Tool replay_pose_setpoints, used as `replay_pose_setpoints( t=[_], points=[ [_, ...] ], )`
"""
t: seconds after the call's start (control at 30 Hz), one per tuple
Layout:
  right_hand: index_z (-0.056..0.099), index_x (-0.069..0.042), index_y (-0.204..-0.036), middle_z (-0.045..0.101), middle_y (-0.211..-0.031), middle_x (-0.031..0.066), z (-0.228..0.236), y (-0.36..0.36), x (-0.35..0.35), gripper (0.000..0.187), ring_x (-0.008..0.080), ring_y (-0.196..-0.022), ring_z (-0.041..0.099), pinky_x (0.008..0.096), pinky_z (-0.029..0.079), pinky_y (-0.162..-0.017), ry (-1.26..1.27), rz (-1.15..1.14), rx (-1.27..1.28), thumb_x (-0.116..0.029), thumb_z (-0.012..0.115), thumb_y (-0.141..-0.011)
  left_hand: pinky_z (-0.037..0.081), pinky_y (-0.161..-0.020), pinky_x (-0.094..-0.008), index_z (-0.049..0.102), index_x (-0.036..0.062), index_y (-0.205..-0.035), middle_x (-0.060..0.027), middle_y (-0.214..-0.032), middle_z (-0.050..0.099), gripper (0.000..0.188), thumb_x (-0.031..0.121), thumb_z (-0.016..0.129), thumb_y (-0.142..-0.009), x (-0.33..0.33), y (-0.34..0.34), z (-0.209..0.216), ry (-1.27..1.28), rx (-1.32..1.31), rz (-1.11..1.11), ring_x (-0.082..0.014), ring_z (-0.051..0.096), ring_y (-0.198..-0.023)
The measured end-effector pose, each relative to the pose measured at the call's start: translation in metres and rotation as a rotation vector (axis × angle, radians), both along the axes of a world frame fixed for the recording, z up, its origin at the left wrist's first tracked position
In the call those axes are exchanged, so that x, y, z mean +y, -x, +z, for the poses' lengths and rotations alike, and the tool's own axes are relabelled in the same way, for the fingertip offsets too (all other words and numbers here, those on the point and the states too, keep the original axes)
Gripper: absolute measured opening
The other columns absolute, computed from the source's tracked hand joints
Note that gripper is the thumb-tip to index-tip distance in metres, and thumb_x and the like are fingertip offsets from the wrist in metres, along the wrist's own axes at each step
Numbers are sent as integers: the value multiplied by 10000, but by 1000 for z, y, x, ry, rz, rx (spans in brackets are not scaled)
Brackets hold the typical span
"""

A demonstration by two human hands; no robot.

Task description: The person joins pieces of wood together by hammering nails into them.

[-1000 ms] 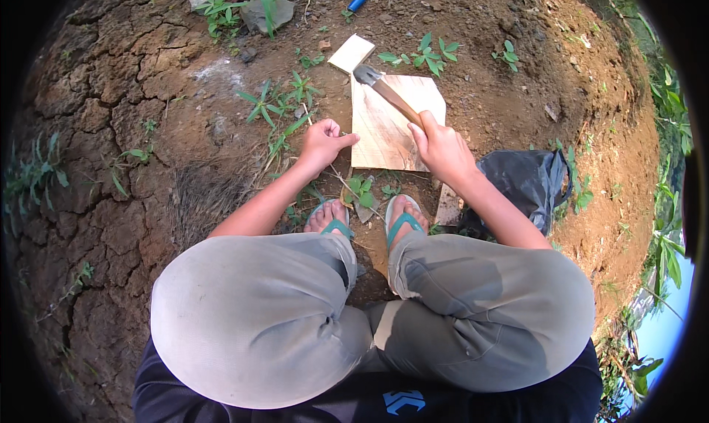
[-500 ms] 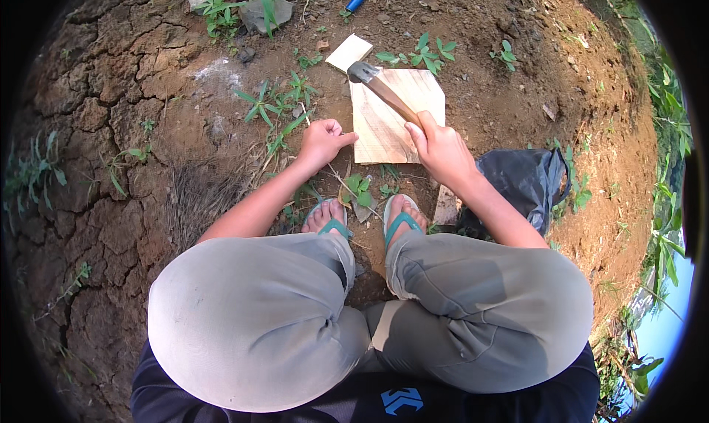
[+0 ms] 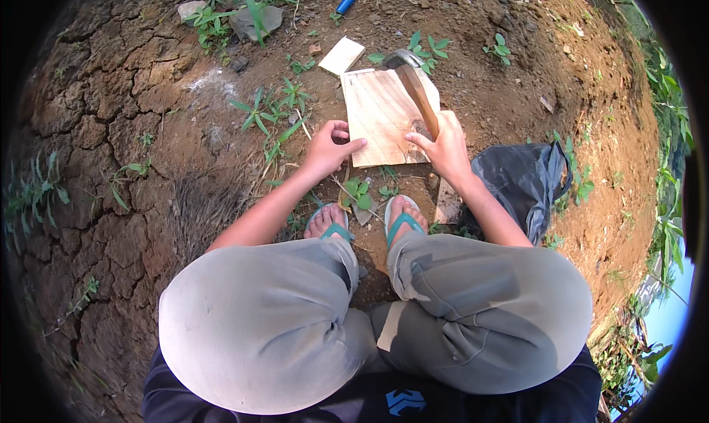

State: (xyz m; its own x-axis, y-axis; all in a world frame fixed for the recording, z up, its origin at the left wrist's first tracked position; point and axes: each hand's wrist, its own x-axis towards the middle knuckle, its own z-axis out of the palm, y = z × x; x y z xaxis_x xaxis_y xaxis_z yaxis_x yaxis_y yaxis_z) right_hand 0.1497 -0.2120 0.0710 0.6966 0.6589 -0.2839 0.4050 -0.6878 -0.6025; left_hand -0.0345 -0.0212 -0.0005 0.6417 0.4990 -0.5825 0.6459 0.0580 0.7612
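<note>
Brown soil (image 3: 502, 101), cracked at left, is the ground on which everything lies. A crumpled black plastic bag (image 3: 521, 179) sits beyond my right forearm. Between my two hands lies the pale wooden board (image 3: 384, 116), flat or nearly so, ahead of my sandalled feet. Judged by its look, it is stiff and fairly light, dry rather than slippery, and more apt to split along its slanting grain than to bend; the two side edges, near the end closest to me, offer the surest hold, with care for splinters. The hammer (image 3: 420, 96), a metal head on a wooden handle, slants over the board's far right part; whether the head touches the wood I cannot tell. It should be head-heavy and rigid, best taken low on the handle. My right hand (image 3: 449, 153) is closed about the handle's near end, its thumb stretched over the board. My left hand (image 3: 325, 151) is half curled at the left edge, thumb laid on the face; whether its fingers pinch from beneath I cannot tell. Smaller still, a pale wood block (image 3: 342, 56) lies just beyond the far left corner, and farther off, a blue-handled tool (image 3: 348, 0).
</note>
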Motion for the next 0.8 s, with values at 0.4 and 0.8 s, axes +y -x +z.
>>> replay_pose_setpoints(
  t=[0.4, 0.8],
  points=[
    [581, 66, -1264, 536, -1305, 243, -37, 36, -40, 595, 404, -1192, 567, 447, 469, -1013, -9, -258, 0, -263, 847, -844, 530, -783, -253, 488, -1, -1277, -30, -990, 606, 661, 99, 895, -766, -19, 15, -10, 125, -252, 44, -99, 589, -858],
    [548, -17, -1102, 674, -1044, 106, -1, 14, -35, 221, 147, -861, 640, 278, 541, -766, -721, -277, 337, -221, 618, -1055, 561, -862, -300, 243, 172, -1645, -95, -1175, 607, 1019, -20, 705, -757, -34, 8, 61, -3, -507, -128, -155, 590, -1003]
  ],
)
